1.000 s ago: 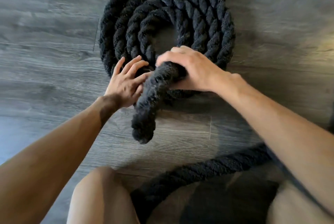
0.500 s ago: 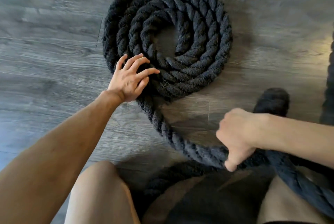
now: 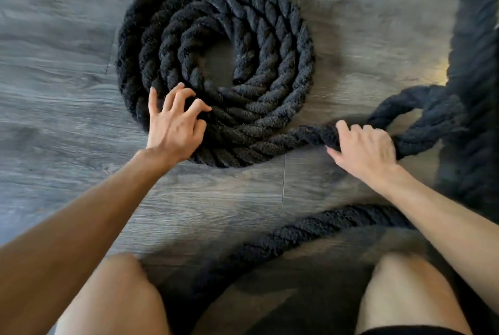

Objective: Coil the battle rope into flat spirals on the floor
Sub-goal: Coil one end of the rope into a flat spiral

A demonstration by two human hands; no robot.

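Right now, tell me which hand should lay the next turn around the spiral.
Right. The right hand grips the loose rope where it leaves the spiral, so it can probably sweep it round. The left hand only presses fingertips on the spiral's near edge.

No text, label or number readable on rope [image 3: 283, 37] or floor [image 3: 67, 91].

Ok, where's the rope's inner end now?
Head view: the rope's inner end lies at the centre of the spiral, up and right of the left hand.
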